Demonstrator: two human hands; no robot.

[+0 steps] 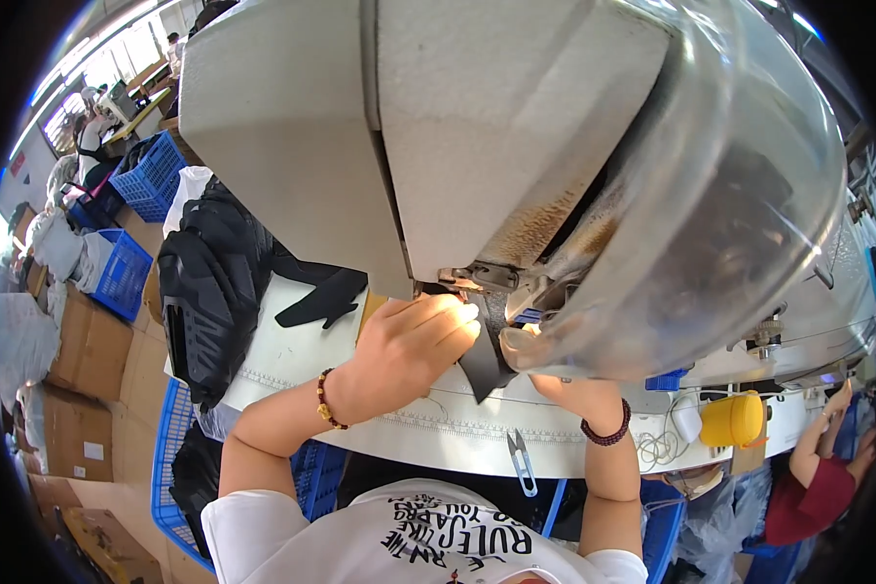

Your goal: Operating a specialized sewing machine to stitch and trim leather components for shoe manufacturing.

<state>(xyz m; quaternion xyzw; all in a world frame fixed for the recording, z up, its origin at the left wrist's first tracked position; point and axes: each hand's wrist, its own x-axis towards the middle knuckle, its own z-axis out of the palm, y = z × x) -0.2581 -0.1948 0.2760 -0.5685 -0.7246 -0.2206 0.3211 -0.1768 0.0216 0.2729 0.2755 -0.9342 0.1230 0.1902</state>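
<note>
A sewing machine (pixel 516 146) with a grey head fills the upper middle, its presser foot and needle area (pixel 482 277) lit by a small lamp. Beneath the foot runs a narrow black fabric piece (pixel 487 375), its pointed end lying toward me. My left hand (pixel 414 350) is closed, fingers bent together, with the fingertips at this piece just left of the foot. On the other side my right hand (pixel 569 391) reaches in close to the same piece; the machine's cloudy curved cover hides most of its fingers. Thread snips (pixel 522 462) lie on the table edge between my forearms.
Left of the machine lie a black bag (pixel 209 292) and a cut black piece (pixel 326 295). A blue crate (pixel 170 477) stands below them, cartons (pixel 88 350) farther left. On the right are a yellow container (pixel 732 420) and a person in a red top (pixel 813 487).
</note>
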